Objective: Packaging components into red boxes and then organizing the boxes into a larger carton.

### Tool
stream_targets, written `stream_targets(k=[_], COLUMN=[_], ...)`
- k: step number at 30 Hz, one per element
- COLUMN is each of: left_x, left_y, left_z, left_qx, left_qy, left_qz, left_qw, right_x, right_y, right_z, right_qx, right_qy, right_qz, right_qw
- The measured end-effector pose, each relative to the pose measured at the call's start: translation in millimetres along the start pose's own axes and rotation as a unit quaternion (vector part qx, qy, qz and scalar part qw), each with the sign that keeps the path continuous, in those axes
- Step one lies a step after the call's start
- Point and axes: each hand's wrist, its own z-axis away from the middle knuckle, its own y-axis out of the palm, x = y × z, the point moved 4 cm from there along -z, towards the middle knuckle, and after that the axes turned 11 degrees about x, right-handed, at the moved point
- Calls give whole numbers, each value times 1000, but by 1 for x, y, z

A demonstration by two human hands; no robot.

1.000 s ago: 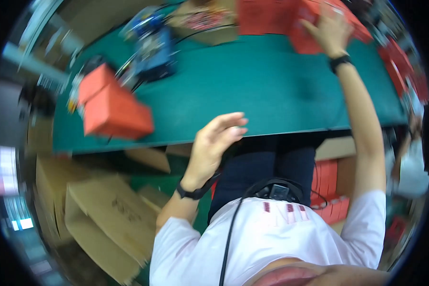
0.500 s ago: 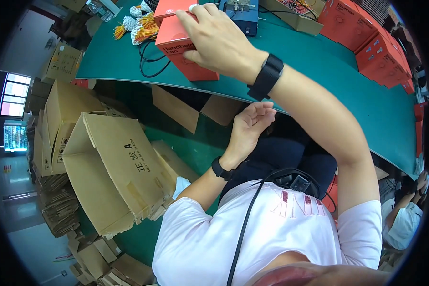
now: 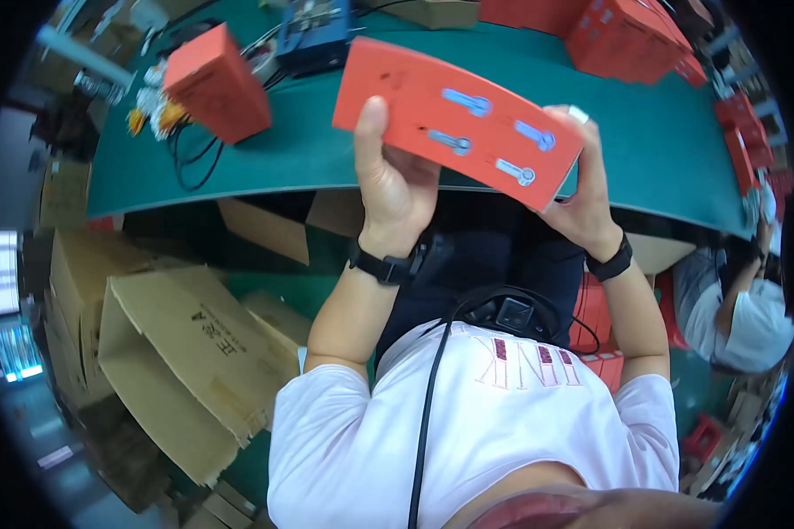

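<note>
The red box [image 3: 457, 121] is now up in the air over the near edge of the table, tilted, its right end lower than its left, and we see it gripped from both ends. The left hand [image 3: 393, 189] lies with its thumb on the face toward us and its fingers mostly hidden behind; the right hand [image 3: 593, 198] is wrapped round the other end, pinching the corner. Half a second ago we saw the left hand empty near the table's edge and the right hand on a box at the left end; now both are taken up by this one box, so neither is free. Whether it is the same box, we cannot tell. The side with four blue pictures [image 3: 535, 135] now faces us, so we judge that this side can be looked over. Farther out on the table [image 3: 679, 145], a second box [image 3: 225, 97] stands at the left beside wire bundles [image 3: 156, 113] and a looped cable [image 3: 182, 167], with a blue device [image 3: 313, 44] just beyond. More boxes [image 3: 622, 44] stand at the far right, and a brown carton [image 3: 194, 335] lies below at the left.
</note>
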Motion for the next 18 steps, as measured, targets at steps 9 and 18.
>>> stream_targets(k=[9,18], left_x=[79,130], left_y=[99,115], left_z=[-23,-9], left_qx=[292,171], left_qy=[164,251], left_qz=[-515,-577], left_qw=[789,758], right_x=[-2,38], right_y=[-140,-157], right_z=[66,41], right_qx=[-104,-56], right_qy=[152,174], right_qz=[52,181], right_qw=[981,966])
